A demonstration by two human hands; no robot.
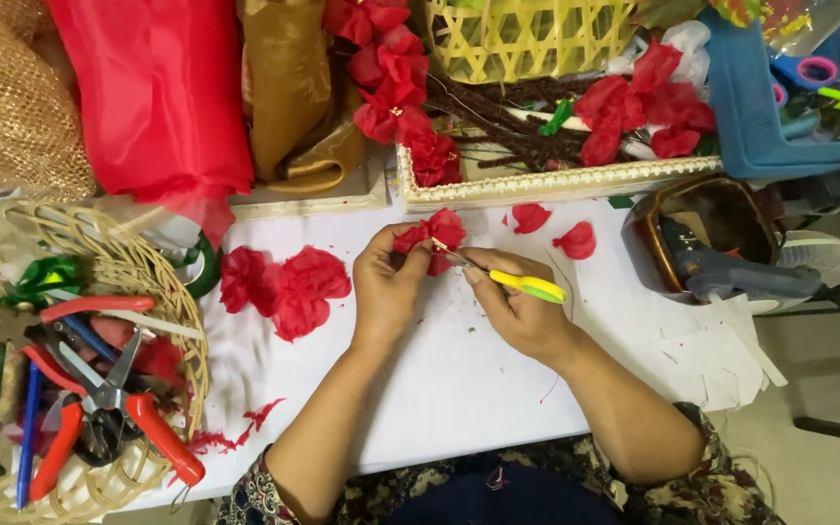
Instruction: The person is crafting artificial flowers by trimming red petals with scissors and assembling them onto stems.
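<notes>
Head view: white table (459,389) crowded with craft supplies.

White table (459,389) under bright even light, pale floor (828,476) at right

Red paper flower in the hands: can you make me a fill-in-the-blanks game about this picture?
1. The left hand pinches a ____ paper flower.
2. The right hand holds a small tool with a yellow-green ____.
3. The red-handled pliers lie in a woven ____.
4. Two loose red petals lie on the ____ table.

Missing words: red; handle; basket; white
</notes>
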